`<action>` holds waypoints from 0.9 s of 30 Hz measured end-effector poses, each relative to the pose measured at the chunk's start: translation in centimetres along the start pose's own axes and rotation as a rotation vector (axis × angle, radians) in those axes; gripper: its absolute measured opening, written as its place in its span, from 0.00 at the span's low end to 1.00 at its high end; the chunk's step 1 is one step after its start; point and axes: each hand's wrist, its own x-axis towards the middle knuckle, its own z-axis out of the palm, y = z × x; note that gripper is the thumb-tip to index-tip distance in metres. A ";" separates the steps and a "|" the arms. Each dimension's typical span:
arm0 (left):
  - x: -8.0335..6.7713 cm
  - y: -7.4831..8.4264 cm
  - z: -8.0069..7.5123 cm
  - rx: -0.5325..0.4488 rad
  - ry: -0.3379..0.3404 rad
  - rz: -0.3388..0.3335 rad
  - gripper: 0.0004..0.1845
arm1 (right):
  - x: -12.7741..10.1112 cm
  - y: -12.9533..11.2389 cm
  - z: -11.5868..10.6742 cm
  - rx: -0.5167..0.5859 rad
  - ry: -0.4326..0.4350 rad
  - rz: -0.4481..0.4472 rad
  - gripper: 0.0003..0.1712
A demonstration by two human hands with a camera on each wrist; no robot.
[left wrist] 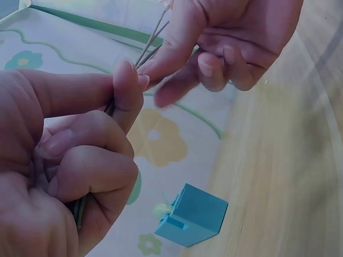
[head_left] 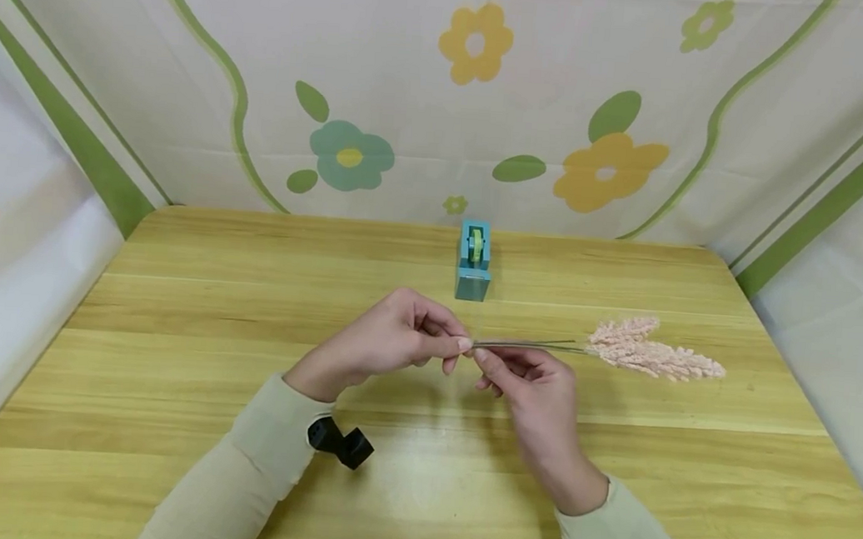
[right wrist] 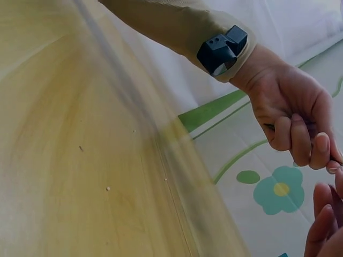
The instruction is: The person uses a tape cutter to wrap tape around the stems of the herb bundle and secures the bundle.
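Left hand (head_left: 385,341) curled round the bare end of the thin grey-green wire stems (head_left: 524,344), thumb and forefinger pinching them at the tip; the left wrist view shows the stems running down through the fist and out below it. Right hand (head_left: 535,394) just beside it, thumb and forefinger pinching the same stems right next to the left fingertips, the other fingers loosely curled underneath. The two hands nearly touch at the pinch point, held above the middle of the light wooden bench (head_left: 171,335).

Stems run out to the person's right from the hands and end in the pink fluffy artificial flower sprigs (head_left: 651,352), which sit well clear of both hands, low over the bench; cannot tell if they touch it.

Teal tape dispenser with a green tape roll (head_left: 474,262) stands on the bench behind the hands, near the floral backdrop cloth (head_left: 349,155).
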 end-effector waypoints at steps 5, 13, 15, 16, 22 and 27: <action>0.0 0.1 -0.1 -0.003 -0.002 -0.003 0.08 | 0.3 -0.1 -0.1 0.025 -0.028 0.027 0.08; -0.3 0.0 -0.1 0.014 0.011 -0.010 0.07 | 0.1 -0.4 -0.1 -0.005 -0.054 0.093 0.09; -0.3 0.0 -0.1 0.026 0.008 -0.011 0.07 | 0.1 -0.4 -0.3 -0.010 -0.071 0.087 0.07; -0.3 0.0 -0.1 0.030 0.007 -0.012 0.07 | 0.1 -0.5 -0.3 -0.009 -0.081 0.082 0.06; -0.1 0.0 -0.1 0.040 0.006 -0.021 0.07 | 0.2 -0.8 -0.7 0.008 -0.144 0.058 0.07; 0.0 0.1 0.0 0.048 0.003 -0.016 0.07 | 0.3 -1.1 -0.9 0.021 -0.167 0.070 0.09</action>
